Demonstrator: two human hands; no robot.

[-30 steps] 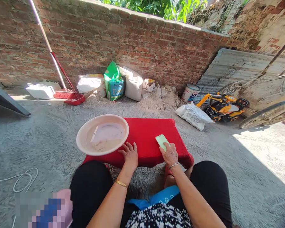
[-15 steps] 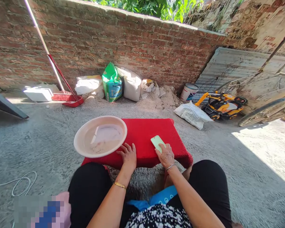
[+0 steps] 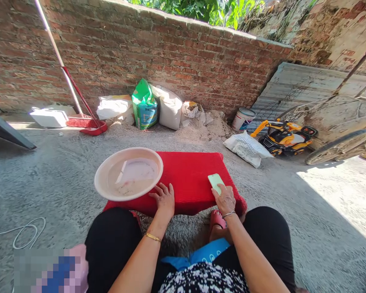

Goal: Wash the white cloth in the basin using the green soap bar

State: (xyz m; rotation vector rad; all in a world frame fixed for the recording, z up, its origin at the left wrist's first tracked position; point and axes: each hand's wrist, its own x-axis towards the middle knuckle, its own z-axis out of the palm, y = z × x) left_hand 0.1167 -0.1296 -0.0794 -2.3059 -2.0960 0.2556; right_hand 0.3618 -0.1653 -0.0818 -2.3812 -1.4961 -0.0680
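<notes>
A pale green smartphone (image 3: 215, 181) is at the right part of the low table with a red cloth (image 3: 186, 175). My right hand (image 3: 226, 199) grips the phone's near end between thumb and fingers. Beside the pale pink basin (image 3: 102, 188) my left hand (image 3: 164, 199) rests on the cloth near its front edge, fingers spread, holding nothing. Clear-looking water (image 3: 137, 173) lies in the basin, which stands on the table's left end and overhangs it. Light reflects off the water.
Along the brick wall stand a red dustpan (image 3: 94, 128), a green bag (image 3: 144, 108), a white sack (image 3: 170, 108) and a bucket (image 3: 243, 119). A toy excavator (image 3: 288, 137) and a bicycle (image 3: 341, 144) are at right. A white cable (image 3: 27, 232) lies on the floor at left.
My right hand has moved to the right along the red cloth with the phone. My left hand and the basin have stayed in place.
</notes>
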